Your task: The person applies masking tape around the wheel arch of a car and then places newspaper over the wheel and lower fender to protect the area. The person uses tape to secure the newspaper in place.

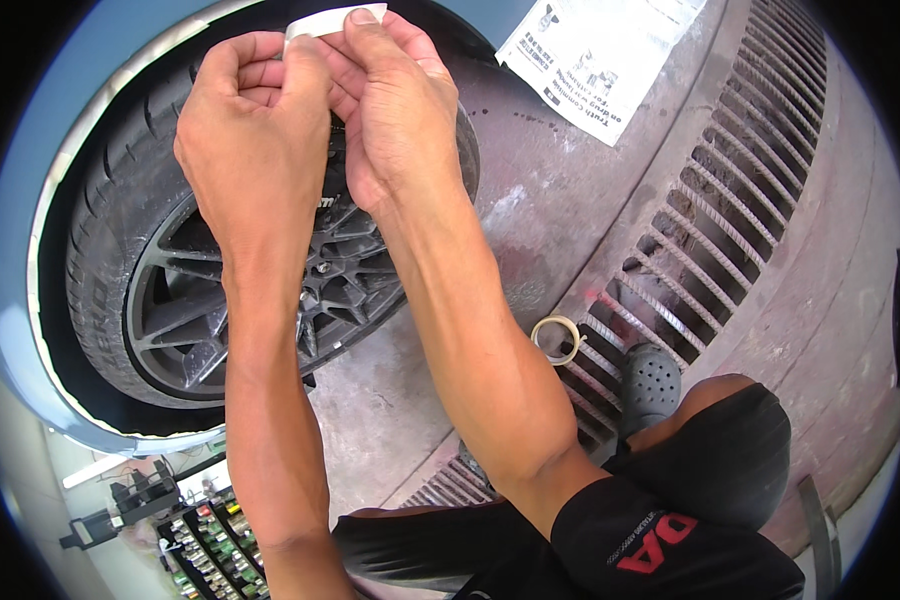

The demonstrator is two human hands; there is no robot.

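Note:
Both my hands are raised in front of a car wheel and pinch one short strip of pale masking tape [335, 18] between thumbs and fingers. My left hand [255, 120] grips its left end, my right hand [395, 95] its right end. Behind them are a black tyre [105, 200] and a dark multi-spoke rim [200, 320] under a light blue wheel arch [10, 300].
A roll of masking tape [556, 339] lies on the concrete floor beside a metal drain grate [730, 190]. A printed paper sheet [595, 50] lies further off. My grey perforated shoe [650, 385] rests by the grate. A tool tray [205, 545] sits at the lower left.

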